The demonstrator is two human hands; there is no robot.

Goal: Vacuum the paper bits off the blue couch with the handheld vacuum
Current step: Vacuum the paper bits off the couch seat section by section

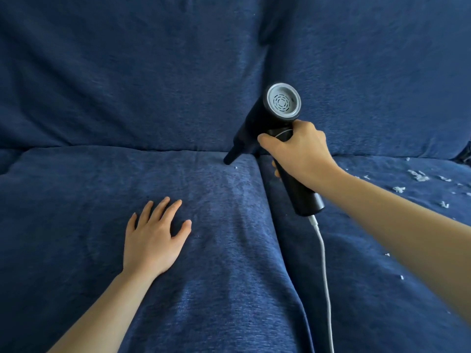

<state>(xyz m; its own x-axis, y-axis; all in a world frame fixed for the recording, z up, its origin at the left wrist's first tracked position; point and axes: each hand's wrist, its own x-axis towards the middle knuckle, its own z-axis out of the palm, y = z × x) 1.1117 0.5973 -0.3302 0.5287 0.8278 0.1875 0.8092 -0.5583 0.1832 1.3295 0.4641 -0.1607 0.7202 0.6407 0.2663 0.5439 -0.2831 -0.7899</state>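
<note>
Two bare arms reach out over the blue couch [107, 103]. Nearest, the left hand [153, 238] lies flat on the left seat cushion, fingers straight and spread, holding nothing. A white cord [324, 261] runs up along the gap between the cushions to the butt of the black handheld vacuum [274, 128]. The right hand [298, 151] is wrapped tight around its handle, the nozzle tilted down and touching the cushion near the back seam, just beside one paper speck [236, 167]. More paper bits [418, 175] lie scattered on the right cushion.
</note>
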